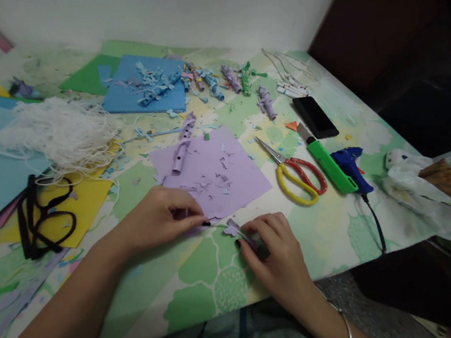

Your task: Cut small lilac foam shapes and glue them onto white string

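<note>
My right hand [275, 251] is closed, with thumb and fingers around a small purple paper piece. A purple butterfly-shaped cutout [230, 228] sticks out to the left of those fingertips. Beside it, my left hand [168, 212] pinches at the near edge of a purple paper sheet [247, 174]; what lies between its fingertips is too small to make out. A rolled purple paper tube [182, 152] with dark holes and paper bits on it rests on the sheet's far part. Small purple scraps are scattered over the sheet.
Right of the sheet lie scissors [299, 178], a green cutter [328, 163], a blue glue gun [350, 166] and a black phone [315, 116]. On the left are tangled white string [58, 133] and black glasses [47, 220]. Several decorated paper tubes [231, 78] lie farther back.
</note>
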`<action>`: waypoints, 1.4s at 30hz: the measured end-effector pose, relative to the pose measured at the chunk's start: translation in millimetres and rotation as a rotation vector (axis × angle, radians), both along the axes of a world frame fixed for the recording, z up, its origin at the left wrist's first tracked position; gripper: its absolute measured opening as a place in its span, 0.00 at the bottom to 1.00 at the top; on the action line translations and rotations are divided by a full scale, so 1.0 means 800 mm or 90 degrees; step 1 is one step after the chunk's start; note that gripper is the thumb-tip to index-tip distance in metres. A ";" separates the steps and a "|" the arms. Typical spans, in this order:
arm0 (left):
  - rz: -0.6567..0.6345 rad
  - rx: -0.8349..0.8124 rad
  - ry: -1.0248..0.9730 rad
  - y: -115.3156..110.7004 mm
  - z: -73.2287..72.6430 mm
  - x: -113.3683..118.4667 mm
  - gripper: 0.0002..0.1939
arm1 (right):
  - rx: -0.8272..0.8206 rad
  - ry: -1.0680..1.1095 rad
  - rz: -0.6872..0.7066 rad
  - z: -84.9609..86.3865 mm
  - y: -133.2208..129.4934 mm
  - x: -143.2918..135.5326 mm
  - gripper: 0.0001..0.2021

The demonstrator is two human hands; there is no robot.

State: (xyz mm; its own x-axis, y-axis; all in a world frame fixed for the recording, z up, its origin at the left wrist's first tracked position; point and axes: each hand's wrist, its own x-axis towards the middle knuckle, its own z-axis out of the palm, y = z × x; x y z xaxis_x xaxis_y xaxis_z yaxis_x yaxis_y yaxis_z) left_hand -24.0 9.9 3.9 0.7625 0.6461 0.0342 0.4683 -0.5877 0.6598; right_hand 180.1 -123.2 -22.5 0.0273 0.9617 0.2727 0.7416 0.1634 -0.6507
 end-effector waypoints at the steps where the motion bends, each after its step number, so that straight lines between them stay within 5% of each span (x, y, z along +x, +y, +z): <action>1: 0.013 0.013 -0.008 0.000 -0.002 0.001 0.07 | 0.001 -0.003 -0.002 0.000 -0.001 0.000 0.05; 16: -0.077 0.087 -0.022 -0.003 -0.017 0.007 0.12 | 0.000 0.011 0.020 0.001 0.001 0.000 0.03; 26: -0.051 0.026 -0.069 -0.007 -0.014 0.017 0.09 | 0.015 -0.009 0.033 -0.002 0.004 -0.001 0.05; 42: 0.018 0.023 0.115 -0.016 -0.007 0.032 0.11 | -0.022 -0.029 0.044 -0.002 0.006 -0.001 0.05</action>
State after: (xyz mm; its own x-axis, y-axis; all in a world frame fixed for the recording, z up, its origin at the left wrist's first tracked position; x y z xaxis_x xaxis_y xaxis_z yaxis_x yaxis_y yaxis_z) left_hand 1.6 -2.6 -1.7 0.7403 0.6676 -0.0786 0.5937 -0.5945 0.5422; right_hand 179.6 -118.7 -23.9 -0.0515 0.9697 0.2386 0.7578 0.1936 -0.6231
